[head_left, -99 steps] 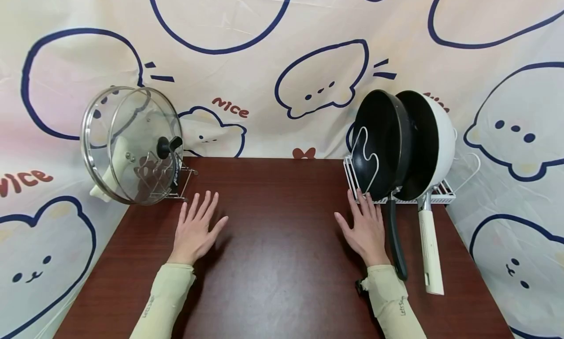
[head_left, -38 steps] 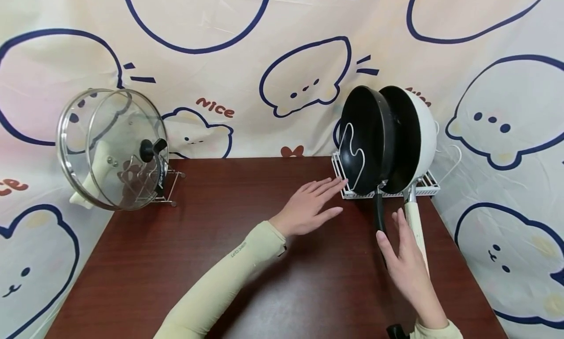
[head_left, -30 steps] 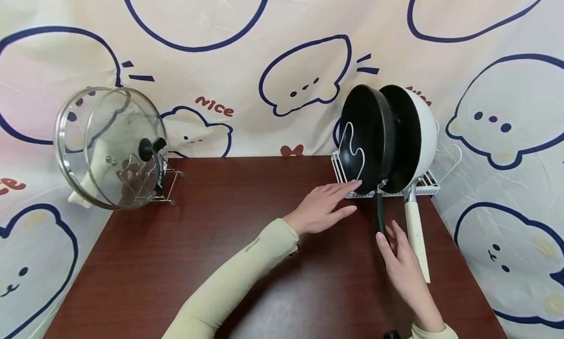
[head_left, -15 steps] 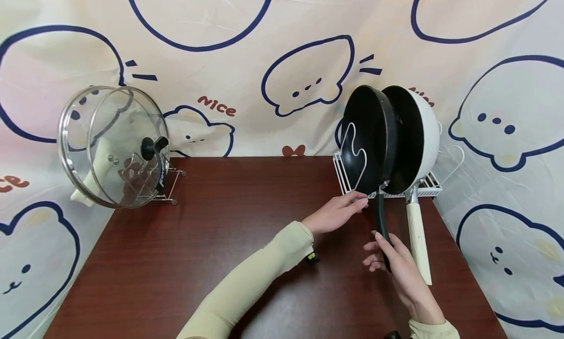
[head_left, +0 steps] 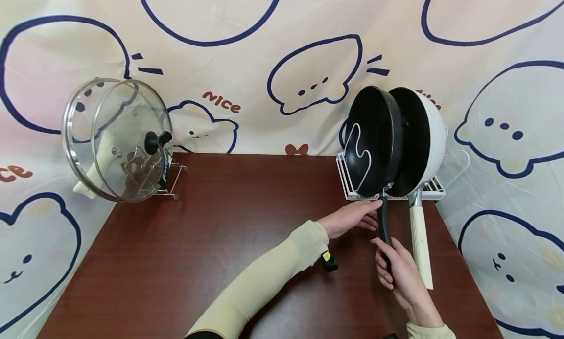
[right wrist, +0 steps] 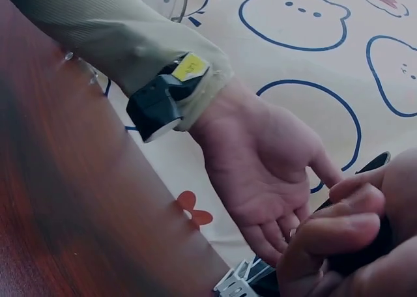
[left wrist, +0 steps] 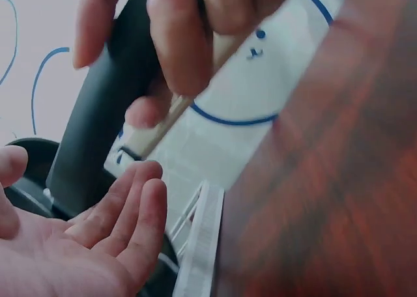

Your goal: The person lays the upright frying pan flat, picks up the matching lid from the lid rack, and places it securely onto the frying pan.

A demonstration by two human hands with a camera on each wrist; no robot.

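A black frying pan [head_left: 370, 143] stands on edge in a white wire rack [head_left: 346, 180] at the right, its black handle [head_left: 384, 219] pointing toward me. My right hand [head_left: 404, 275] curls its fingers round the lower handle. Close to the upper handle is my left hand [head_left: 352, 217], its thumb near the handle. The left wrist view shows the left hand [left wrist: 85, 251] palm up, fingers loosely extended beside the handle [left wrist: 98, 121], with the right hand's fingers [left wrist: 179, 43] above. In the right wrist view, the right hand [right wrist: 345, 228] partly covers the left fingertips.
A white pan [head_left: 436, 138] with a black inside and cream handle [head_left: 420, 246] stands right beside the frying pan. Glass lids [head_left: 123, 148] lean in a metal rack [head_left: 176, 180] at the left of the brown table [head_left: 246, 221]. A patterned cloth [head_left: 246, 75] hangs behind.
Both hands have come over to the frying pan's handle. The right fingers have closed round it, while the left hand has moved right and turned its palm up. The pans stay in the rack.
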